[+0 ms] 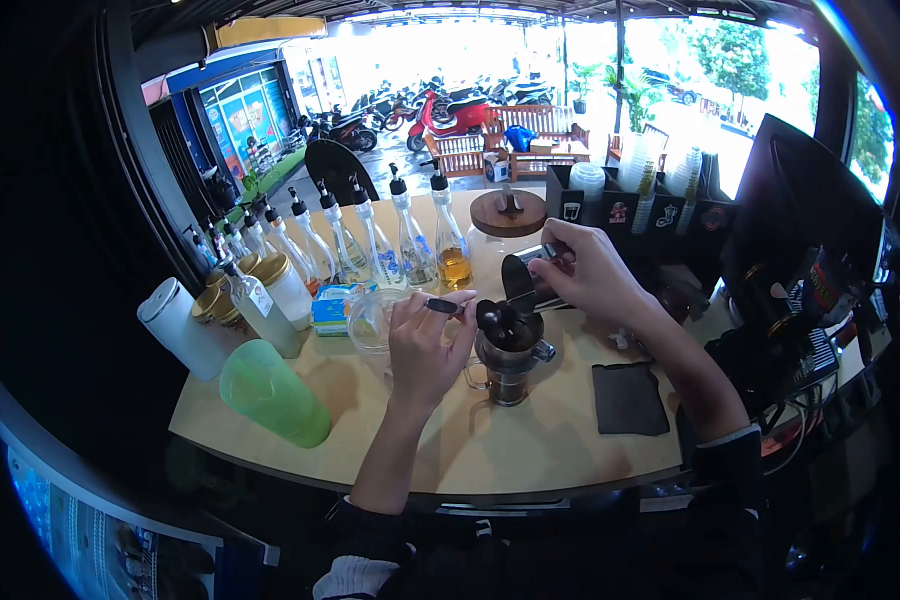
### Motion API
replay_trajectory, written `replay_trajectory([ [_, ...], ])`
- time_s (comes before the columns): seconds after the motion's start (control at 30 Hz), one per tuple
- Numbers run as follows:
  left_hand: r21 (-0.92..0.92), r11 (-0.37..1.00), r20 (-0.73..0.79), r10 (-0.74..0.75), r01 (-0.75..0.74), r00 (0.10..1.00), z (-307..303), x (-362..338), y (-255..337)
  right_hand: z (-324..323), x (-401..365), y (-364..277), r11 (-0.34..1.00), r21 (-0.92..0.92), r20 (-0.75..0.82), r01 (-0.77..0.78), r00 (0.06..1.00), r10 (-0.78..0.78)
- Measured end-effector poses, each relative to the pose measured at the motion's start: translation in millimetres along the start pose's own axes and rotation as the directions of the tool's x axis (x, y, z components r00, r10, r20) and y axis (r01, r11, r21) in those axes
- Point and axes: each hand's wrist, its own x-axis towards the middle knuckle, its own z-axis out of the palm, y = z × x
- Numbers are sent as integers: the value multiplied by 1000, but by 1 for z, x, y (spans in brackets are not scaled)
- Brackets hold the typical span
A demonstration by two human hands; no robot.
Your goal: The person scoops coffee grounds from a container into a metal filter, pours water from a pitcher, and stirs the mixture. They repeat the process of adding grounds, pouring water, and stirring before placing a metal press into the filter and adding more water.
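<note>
1. Currently your left hand (pixel 425 345) is clenched on the handle of a small dark spoon (pixel 475 312). Thumb and fingers pinch it, and the spoon's bowl is poised just above the squat round metal brewer (pixel 510 365).
2. Your right hand (pixel 585 275) is grasping a shiny metal canister (pixel 527 272), tilted with its open mouth tipped down toward the spoon.
3. Canister and spoon sit very close together, though the curved lens makes it hard to say whether they actually touch.
4. That brewer stands near the middle of the pale wooden counter (pixel 530 440), between your two forearms and directly below the spoon.
5. Just left of your left hand is a clear plastic cup (pixel 370 320), and beside that a small blue-and-green box (pixel 330 305).
6. A translucent green plastic tumbler (pixel 270 392) sits near the counter's front left corner, with a white cylindrical container (pixel 180 328) just behind it.
7. A row of clear glass bottles with black pourers (pixel 380 245) lines the far side; the rightmost one holds amber liquid.
8. A round wooden lid (pixel 508 212) sits beyond the canister.
9. A flat black square cloth (pixel 628 397) lies on the counter to the right of the brewer, below your right forearm.
</note>
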Motion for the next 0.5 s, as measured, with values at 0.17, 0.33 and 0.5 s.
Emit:
replay_trajectory([
  [0.17,14,1000,2,7,-7,1000,3,-1,-2,-8,-1,-2,999,-45,-6,-23,1000,22],
  [0.33,3,1000,8,-3,3,1000,4,-1,-1,-13,-4,1,998,-43,7,-56,998,56],
  [0.5,0,1000,9,-7,7,1000,6,-1,-2,-18,-7,-5,997,-30,12,-71,997,72],
])
